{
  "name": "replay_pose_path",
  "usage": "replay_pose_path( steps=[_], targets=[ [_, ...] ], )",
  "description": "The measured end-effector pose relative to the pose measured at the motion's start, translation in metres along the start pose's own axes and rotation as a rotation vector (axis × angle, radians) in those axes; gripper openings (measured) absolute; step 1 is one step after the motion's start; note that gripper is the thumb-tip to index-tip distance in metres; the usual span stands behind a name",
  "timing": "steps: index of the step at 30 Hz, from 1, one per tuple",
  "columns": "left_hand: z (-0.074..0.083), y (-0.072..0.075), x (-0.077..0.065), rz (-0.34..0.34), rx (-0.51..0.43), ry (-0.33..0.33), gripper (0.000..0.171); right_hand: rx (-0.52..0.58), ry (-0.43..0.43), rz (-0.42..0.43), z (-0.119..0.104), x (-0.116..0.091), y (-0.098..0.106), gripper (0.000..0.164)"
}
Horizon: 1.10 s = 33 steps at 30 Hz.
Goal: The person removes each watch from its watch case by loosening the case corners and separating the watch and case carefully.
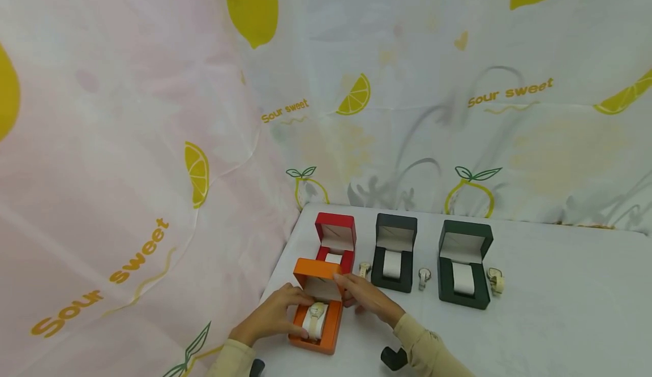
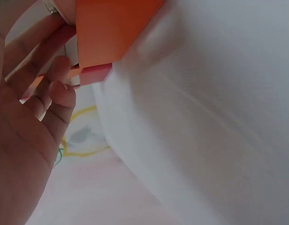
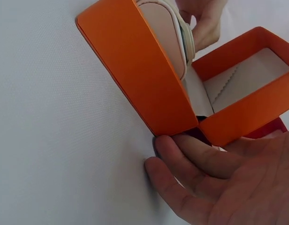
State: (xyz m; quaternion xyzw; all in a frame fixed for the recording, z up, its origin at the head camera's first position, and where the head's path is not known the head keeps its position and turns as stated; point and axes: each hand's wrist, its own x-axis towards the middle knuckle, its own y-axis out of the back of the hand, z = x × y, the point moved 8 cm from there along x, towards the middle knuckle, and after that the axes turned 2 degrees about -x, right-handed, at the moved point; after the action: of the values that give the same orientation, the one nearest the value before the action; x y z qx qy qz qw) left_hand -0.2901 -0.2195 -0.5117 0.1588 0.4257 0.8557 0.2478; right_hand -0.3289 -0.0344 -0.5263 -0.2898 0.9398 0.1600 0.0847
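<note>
An orange watch box (image 1: 332, 331) stands with its lid (image 1: 308, 266) raised, near the table's left edge. Inside it, a cream-strapped watch (image 1: 316, 312) is wrapped around a white cushion (image 1: 307, 323). My left hand (image 1: 272, 315) holds the cushion, fingers at its upper end and thumb at its lower end. With my right hand (image 1: 369, 298) I hold the box at its right side, by the lid edge and hinge. In the right wrist view, two fingertips (image 3: 165, 147) lie by the base's back corner, while the thumb is hidden.
Red (image 1: 348, 259), black (image 1: 378, 278) and green (image 1: 445, 286) watch boxes stand with lids up, white cushions inside. Loose watches lie beside them: one behind my right hand (image 1: 364, 268), one mid-table (image 1: 424, 278), one at the right (image 1: 495, 281). A lemon-print curtain (image 1: 407, 139) hangs behind.
</note>
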Motion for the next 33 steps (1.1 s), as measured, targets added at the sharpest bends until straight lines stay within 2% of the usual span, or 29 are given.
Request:
replay_pose_path(
  steps=[5,8,14,19,23,26,33],
  targets=[
    [-0.001,-0.004,0.004,-0.068,0.005,0.071,0.058,-0.003,0.000,-0.007,0.001,0.000,-0.001,0.077],
    [0.001,-0.008,0.006,-0.110,0.034,0.111,0.066,-0.004,-0.003,-0.009,0.002,-0.001,-0.001,0.078],
    [0.010,-0.010,0.010,-0.119,0.140,0.089,0.069,0.005,0.003,-0.016,0.003,-0.001,-0.001,0.079],
    [0.015,-0.011,0.011,-0.118,0.161,0.078,0.067,0.006,0.006,-0.023,0.004,-0.001,-0.002,0.080],
    [0.024,-0.011,0.013,-0.127,0.188,0.036,0.070,0.009,0.007,-0.022,0.003,-0.001,-0.001,0.078],
    [0.032,-0.010,0.015,-0.114,0.243,0.005,0.071,0.015,0.010,-0.020,0.002,0.000,0.000,0.077],
    [0.032,-0.013,0.014,-0.113,0.316,0.028,0.077,0.017,0.001,-0.025,0.004,0.000,-0.002,0.076]
  ],
)
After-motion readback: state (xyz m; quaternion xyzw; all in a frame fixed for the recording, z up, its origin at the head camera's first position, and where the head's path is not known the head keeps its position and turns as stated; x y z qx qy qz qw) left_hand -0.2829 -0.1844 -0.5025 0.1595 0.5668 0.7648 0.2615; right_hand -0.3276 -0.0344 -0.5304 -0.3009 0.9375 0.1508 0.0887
